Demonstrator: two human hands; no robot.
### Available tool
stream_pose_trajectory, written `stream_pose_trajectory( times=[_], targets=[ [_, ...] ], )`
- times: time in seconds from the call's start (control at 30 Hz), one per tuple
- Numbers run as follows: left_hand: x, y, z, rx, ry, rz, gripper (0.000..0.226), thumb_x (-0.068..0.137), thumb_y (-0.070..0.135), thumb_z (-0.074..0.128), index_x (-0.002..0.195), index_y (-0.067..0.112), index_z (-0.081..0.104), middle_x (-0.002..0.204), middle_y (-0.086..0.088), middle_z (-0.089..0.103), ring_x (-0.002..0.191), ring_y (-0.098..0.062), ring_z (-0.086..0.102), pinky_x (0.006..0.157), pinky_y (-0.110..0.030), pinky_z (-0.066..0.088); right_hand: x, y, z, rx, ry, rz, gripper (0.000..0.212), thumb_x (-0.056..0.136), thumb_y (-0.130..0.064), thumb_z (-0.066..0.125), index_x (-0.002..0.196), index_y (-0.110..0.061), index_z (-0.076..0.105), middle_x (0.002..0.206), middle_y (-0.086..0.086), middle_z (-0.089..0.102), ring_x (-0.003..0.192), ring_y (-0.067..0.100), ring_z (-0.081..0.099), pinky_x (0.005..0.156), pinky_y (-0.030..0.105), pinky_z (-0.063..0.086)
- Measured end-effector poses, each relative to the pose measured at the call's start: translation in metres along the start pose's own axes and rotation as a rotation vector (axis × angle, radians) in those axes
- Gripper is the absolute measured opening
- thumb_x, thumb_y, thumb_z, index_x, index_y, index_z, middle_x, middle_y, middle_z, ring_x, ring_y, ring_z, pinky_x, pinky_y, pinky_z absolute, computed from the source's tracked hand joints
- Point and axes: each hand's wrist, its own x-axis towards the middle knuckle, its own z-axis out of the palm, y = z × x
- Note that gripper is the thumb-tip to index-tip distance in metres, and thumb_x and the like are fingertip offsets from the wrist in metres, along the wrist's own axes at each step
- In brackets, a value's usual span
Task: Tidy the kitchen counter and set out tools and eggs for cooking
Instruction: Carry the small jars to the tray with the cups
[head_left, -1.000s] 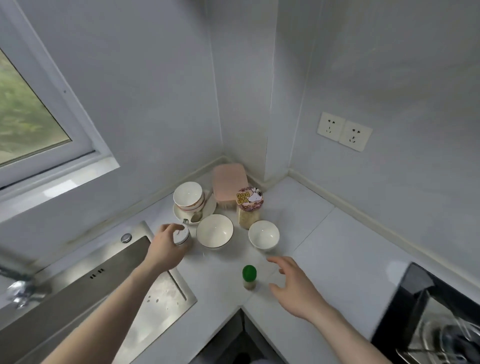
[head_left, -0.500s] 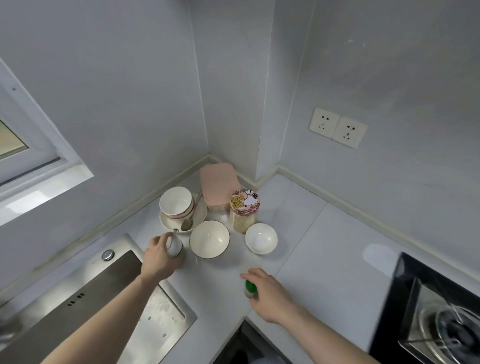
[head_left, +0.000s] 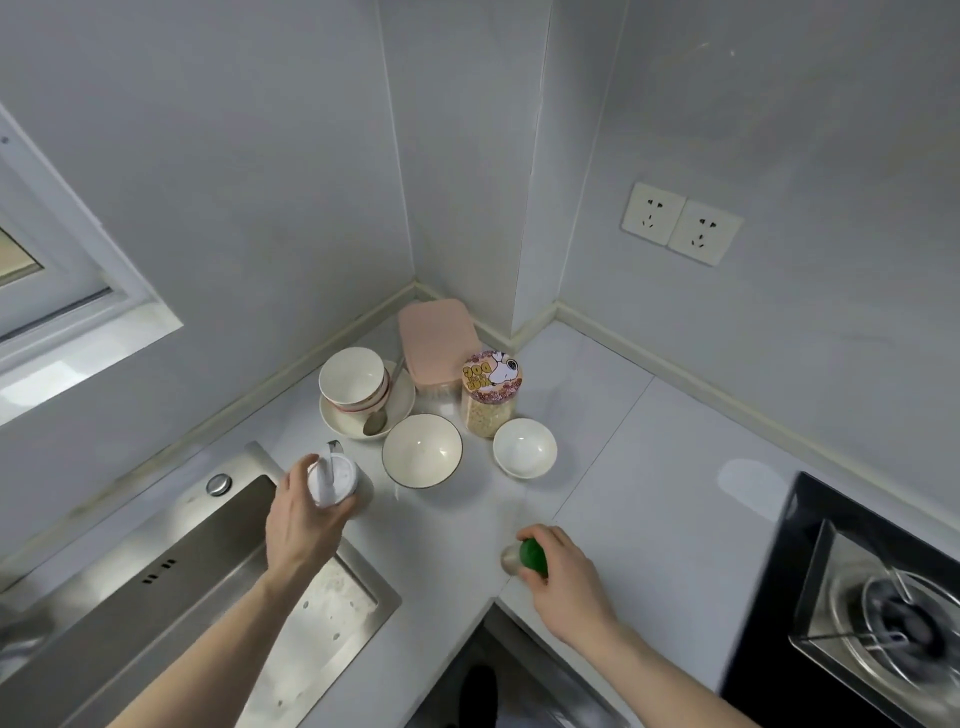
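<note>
Steel forms the sink (head_left: 171, 587), which fills the near left of the view, set into the white counter (head_left: 649, 467). At the near right, the right hand (head_left: 563, 577) grips a small green-capped bottle (head_left: 532, 558), fingers curled over the cap; the bottle stands at the front edge of the counter, at the inner corner. At the right edge of the view sits a black gas stove (head_left: 857, 613) with its burner partly in view.

Farther in, the left hand (head_left: 304, 519) grasps a small white jar (head_left: 335, 480) with a lid, beside the sink's back corner. Whether the jar rests on the counter or is lifted cannot be told.

Beyond the hands, two empty bowls stand apart: a dark-rimmed bowl (head_left: 422, 450) and a plain white bowl (head_left: 524, 448). Behind them:
- a plate (head_left: 402, 402) carrying stacked bowls (head_left: 353, 378) and a spoon (head_left: 375, 422);
- a clear jar with a cartoon lid (head_left: 491, 400);
- a pink-lidded box (head_left: 439, 338) in the wall corner.

Two wall sockets (head_left: 680, 223) are mounted on the right wall. A window frame (head_left: 78, 291) is at the left.
</note>
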Motion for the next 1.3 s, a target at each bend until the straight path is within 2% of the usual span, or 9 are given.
stream_pose_trajectory(
  times=[0.13, 0.27, 0.37, 0.47, 0.6, 0.67, 0.93, 1.1, 1.3],
  targets=[
    [-0.046, 0.011, -0.022, -0.1, 0.072, 0.065, 0.077, 0.068, 0.038, 0.088, 0.131, 0.032, 0.046, 0.12, 0.003, 0.063, 0.108, -0.025, 0.06, 0.088, -0.043, 0.05, -0.024, 0.0, -0.008, 0.13, 0.089, 0.018, 0.039, 0.095, -0.021, 0.064, 0.131, -0.034, 0.055, 0.127, -0.017, 0.054, 0.114, 0.008, 0.056, 0.1, 0.024, 0.047],
    [-0.1, 0.041, -0.03, -0.22, 0.02, 0.16, 0.079, 0.059, 0.045, 0.091, 0.123, 0.04, 0.046, 0.113, 0.011, 0.064, 0.098, -0.016, 0.063, 0.081, -0.042, 0.054, -0.058, 0.005, -0.026, 0.278, 0.175, 0.038, 0.043, 0.09, -0.024, 0.072, 0.128, -0.038, 0.056, 0.122, -0.021, 0.06, 0.112, 0.002, 0.058, 0.099, 0.021, 0.049],
    [-0.138, 0.082, -0.021, -0.284, -0.088, 0.254, 0.08, 0.056, 0.056, 0.092, 0.119, 0.043, 0.044, 0.113, 0.018, 0.063, 0.098, -0.006, 0.063, 0.076, -0.037, 0.055, -0.098, 0.019, -0.05, 0.387, 0.27, 0.077, 0.045, 0.084, -0.028, 0.076, 0.12, -0.046, 0.056, 0.113, -0.023, 0.065, 0.102, 0.002, 0.064, 0.091, 0.021, 0.053],
    [-0.17, 0.125, -0.003, -0.286, -0.166, 0.361, 0.083, 0.052, 0.06, 0.093, 0.117, 0.042, 0.043, 0.113, 0.017, 0.064, 0.097, -0.007, 0.064, 0.075, -0.035, 0.054, -0.142, 0.037, -0.072, 0.445, 0.366, 0.104, 0.042, 0.082, -0.028, 0.081, 0.113, -0.047, 0.059, 0.103, -0.019, 0.069, 0.091, 0.002, 0.067, 0.083, 0.019, 0.055],
    [-0.241, 0.188, 0.033, -0.296, -0.297, 0.494, 0.082, 0.052, 0.052, 0.095, 0.116, 0.043, 0.044, 0.112, 0.018, 0.064, 0.098, -0.001, 0.064, 0.079, -0.036, 0.056, -0.229, 0.084, -0.104, 0.479, 0.552, 0.161, 0.043, 0.077, -0.022, 0.085, 0.107, -0.045, 0.064, 0.094, -0.018, 0.071, 0.084, 0.001, 0.069, 0.079, 0.02, 0.056],
    [-0.319, 0.228, 0.062, -0.275, -0.398, 0.634, 0.081, 0.051, 0.05, 0.094, 0.114, 0.044, 0.044, 0.112, 0.017, 0.064, 0.096, -0.001, 0.064, 0.079, -0.037, 0.057, -0.311, 0.127, -0.122, 0.508, 0.685, 0.228, 0.042, 0.076, -0.023, 0.086, 0.106, -0.044, 0.065, 0.092, -0.019, 0.071, 0.08, 0.005, 0.069, 0.076, 0.021, 0.057],
    [-0.47, 0.271, 0.115, -0.319, -0.649, 0.786, 0.079, 0.053, 0.048, 0.095, 0.114, 0.048, 0.044, 0.112, 0.017, 0.06, 0.093, -0.002, 0.061, 0.073, -0.023, 0.05, -0.456, 0.199, -0.14, 0.485, 0.877, 0.341, 0.041, 0.076, -0.024, 0.086, 0.104, -0.044, 0.064, 0.08, -0.005, 0.069, 0.065, 0.014, 0.063, 0.065, 0.021, 0.054],
    [-0.559, 0.299, 0.144, -0.356, -0.795, 0.864, 0.077, 0.052, 0.049, 0.092, 0.114, 0.047, 0.046, 0.111, 0.019, 0.062, 0.097, -0.006, 0.061, 0.078, -0.025, 0.05, -0.544, 0.241, -0.149, 0.487, 1.008, 0.439, 0.043, 0.074, -0.02, 0.087, 0.106, -0.04, 0.066, 0.073, -0.003, 0.068, 0.059, 0.009, 0.06, 0.06, 0.014, 0.048],
    [-0.624, 0.336, 0.173, -0.337, -0.904, 0.972, 0.073, 0.056, 0.043, 0.093, 0.113, 0.045, 0.049, 0.114, 0.02, 0.06, 0.1, -0.007, 0.061, 0.08, -0.023, 0.051, -0.603, 0.282, -0.162, 0.521, 1.136, 0.529, 0.042, 0.073, -0.021, 0.087, 0.103, -0.042, 0.067, 0.067, -0.005, 0.067, 0.059, 0.01, 0.062, 0.062, 0.016, 0.049]
  ],
)
